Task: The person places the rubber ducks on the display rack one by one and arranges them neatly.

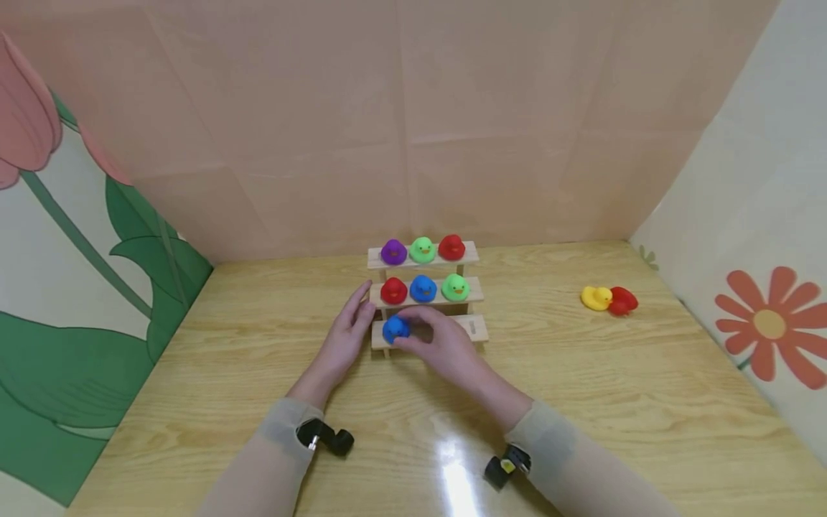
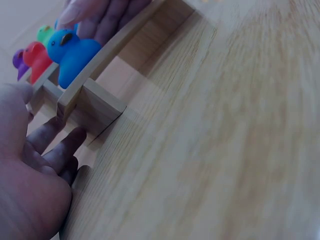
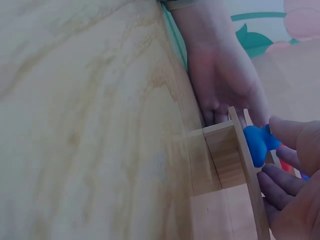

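A blue rubber duck sits at the left end of the lowest step of a three-tier wooden stand. My right hand has its thumb and forefinger around this duck, pinching it; in the right wrist view the thumb lies against the blue duck. My left hand rests along the stand's left side. Its fingers are loosely bent by the end of the lowest step in the left wrist view, holding nothing.
On the middle step stand red, blue and green ducks. The top step bears purple, green and red ducks. A yellow duck and a red duck lie on the table's right side.
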A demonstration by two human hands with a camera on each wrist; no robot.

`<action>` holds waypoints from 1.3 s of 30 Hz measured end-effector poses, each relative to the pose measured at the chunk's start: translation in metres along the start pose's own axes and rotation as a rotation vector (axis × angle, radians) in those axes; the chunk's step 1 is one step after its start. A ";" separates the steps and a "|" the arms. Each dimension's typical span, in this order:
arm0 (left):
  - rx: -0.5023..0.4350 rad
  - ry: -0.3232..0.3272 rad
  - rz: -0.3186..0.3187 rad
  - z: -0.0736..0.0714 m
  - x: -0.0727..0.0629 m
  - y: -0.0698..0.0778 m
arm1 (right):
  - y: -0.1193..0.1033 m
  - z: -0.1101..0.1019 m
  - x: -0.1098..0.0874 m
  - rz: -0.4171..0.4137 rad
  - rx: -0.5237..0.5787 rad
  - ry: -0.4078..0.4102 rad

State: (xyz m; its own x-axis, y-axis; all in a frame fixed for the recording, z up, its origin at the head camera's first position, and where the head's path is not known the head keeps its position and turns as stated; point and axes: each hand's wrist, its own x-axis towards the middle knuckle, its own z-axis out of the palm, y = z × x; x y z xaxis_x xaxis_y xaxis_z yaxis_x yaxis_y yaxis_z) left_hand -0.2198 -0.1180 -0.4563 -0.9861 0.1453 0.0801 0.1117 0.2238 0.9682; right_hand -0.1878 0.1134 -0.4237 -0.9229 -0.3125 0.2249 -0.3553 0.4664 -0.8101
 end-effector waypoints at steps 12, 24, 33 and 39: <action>0.010 0.023 0.015 0.002 0.000 -0.001 | 0.001 -0.018 -0.018 0.042 0.008 0.020; 0.004 0.025 0.015 0.002 0.001 -0.002 | 0.004 -0.059 -0.035 0.043 0.016 0.051; 0.006 0.025 0.010 0.002 0.001 0.000 | 0.023 -0.097 -0.042 0.020 -0.033 0.163; 0.013 0.020 0.010 0.003 0.000 0.001 | 0.033 -0.122 -0.042 0.003 -0.068 0.228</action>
State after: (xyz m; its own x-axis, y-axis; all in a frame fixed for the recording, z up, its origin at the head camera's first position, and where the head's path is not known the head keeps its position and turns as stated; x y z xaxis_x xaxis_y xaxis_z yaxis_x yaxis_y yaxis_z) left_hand -0.2191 -0.1153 -0.4556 -0.9873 0.1280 0.0944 0.1226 0.2352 0.9642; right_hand -0.1785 0.2430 -0.3943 -0.9310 -0.1199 0.3447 -0.3542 0.5241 -0.7745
